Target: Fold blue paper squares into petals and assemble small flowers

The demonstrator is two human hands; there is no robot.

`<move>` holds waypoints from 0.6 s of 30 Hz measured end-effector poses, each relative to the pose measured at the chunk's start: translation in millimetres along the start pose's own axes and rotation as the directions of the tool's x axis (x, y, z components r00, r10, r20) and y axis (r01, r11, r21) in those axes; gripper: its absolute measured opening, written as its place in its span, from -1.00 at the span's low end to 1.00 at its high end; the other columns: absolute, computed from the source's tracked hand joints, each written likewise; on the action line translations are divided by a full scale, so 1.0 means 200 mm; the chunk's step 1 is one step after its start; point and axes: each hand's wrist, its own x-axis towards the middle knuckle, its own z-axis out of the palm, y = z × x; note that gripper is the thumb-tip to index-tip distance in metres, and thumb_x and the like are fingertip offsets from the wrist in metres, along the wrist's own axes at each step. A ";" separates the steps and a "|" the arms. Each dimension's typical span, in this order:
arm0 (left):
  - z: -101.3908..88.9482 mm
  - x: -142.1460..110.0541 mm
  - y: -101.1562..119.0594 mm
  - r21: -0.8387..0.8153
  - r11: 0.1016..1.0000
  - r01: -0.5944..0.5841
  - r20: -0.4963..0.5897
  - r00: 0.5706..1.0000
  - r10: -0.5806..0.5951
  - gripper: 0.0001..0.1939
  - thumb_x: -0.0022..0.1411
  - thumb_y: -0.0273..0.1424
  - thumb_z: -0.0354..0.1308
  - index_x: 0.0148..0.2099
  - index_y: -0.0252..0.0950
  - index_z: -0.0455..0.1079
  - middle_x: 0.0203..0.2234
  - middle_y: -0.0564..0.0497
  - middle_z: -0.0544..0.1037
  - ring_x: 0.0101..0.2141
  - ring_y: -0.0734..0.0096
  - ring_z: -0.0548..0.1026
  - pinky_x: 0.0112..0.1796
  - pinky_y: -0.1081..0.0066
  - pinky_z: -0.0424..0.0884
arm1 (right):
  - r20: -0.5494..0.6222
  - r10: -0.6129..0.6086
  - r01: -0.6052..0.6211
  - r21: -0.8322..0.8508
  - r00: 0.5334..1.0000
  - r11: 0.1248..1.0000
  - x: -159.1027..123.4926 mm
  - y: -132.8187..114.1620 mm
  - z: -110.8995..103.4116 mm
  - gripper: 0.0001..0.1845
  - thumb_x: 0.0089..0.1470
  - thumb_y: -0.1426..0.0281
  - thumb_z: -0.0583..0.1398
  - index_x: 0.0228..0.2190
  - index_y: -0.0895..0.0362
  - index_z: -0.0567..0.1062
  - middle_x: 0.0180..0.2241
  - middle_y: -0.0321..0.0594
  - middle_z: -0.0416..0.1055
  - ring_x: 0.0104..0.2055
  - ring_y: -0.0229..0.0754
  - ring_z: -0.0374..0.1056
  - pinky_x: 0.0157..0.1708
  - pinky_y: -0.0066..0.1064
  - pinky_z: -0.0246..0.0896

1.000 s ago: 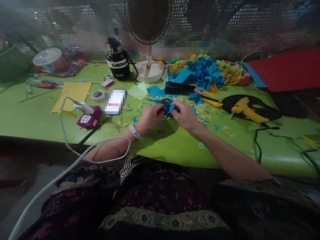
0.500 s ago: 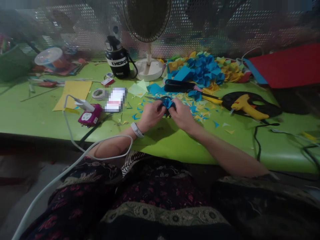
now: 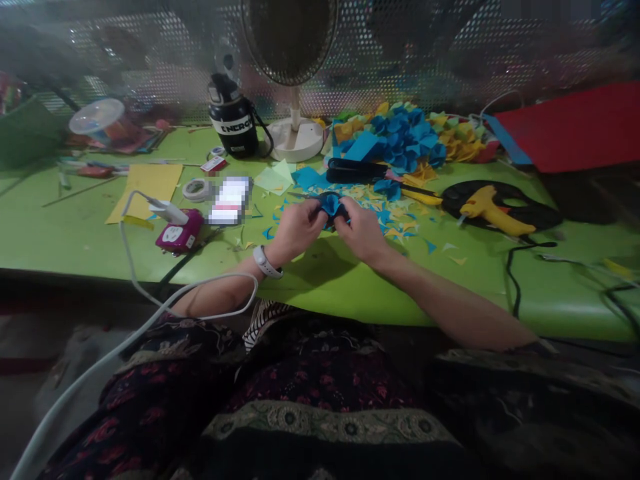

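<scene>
My left hand (image 3: pixel 296 230) and my right hand (image 3: pixel 363 233) meet over the green table (image 3: pixel 90 233), both pinching a small folded piece of blue paper (image 3: pixel 331 205). Its lower part is hidden by my fingers. Dark scissors (image 3: pixel 307 197) lie just behind the paper, their handles mostly hidden. Blue and yellow paper scraps (image 3: pixel 393 223) are scattered around my right hand. A white wristband (image 3: pixel 267 262) circles my left wrist.
A heap of folded blue paper (image 3: pixel 400 137) and yellow paper (image 3: pixel 463 150) stands behind my hands. To the right lie a yellow glue gun (image 3: pixel 487 210) on a black mat and a red sheet (image 3: pixel 565 127). A white cable (image 3: pixel 200 290) crosses my left forearm from a magenta plug socket (image 3: pixel 177 230).
The view has drifted slightly, shifting the table upward in frame. My fingers have pressed and turned the blue paper, which now bunches higher between my hands.
</scene>
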 end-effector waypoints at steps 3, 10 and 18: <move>0.01 0.00 -0.01 0.098 0.995 -0.005 0.013 1.000 0.004 -0.72 0.20 -0.50 0.08 -0.54 -0.24 0.15 -0.66 0.13 0.23 -0.59 0.51 0.14 -0.49 0.38 0.04 | 0.000 0.009 -0.009 0.020 1.000 1.000 0.00 -0.01 -0.01 -0.88 0.11 0.37 0.06 -0.32 0.08 0.39 -0.53 -0.25 0.31 -0.49 -0.15 0.20 -0.39 -0.30 0.01; 0.02 -0.01 -0.03 0.314 0.949 -0.012 0.089 0.996 -0.017 -0.89 0.31 -0.42 0.08 -0.31 -0.23 0.37 -0.53 -0.01 0.48 -0.50 0.34 0.42 -0.42 0.34 0.23 | 0.028 0.017 -0.019 0.063 0.999 0.998 -0.01 -0.05 -0.03 -0.92 0.08 0.43 0.07 -0.44 0.07 0.32 -0.58 -0.30 0.24 -0.51 -0.19 0.17 -0.38 -0.31 0.04; 0.06 -0.08 -0.03 0.168 0.985 -0.043 0.272 0.962 -0.005 -0.41 0.28 -0.46 -0.05 0.35 -0.45 0.14 -0.05 -0.34 0.57 -0.18 0.08 0.58 -0.16 0.14 0.49 | 0.075 -0.002 0.002 -0.002 0.997 1.000 -0.01 -0.02 -0.03 -0.77 0.08 0.43 0.01 -0.28 0.11 0.44 -0.48 -0.14 0.40 -0.44 -0.08 0.29 -0.34 -0.26 0.15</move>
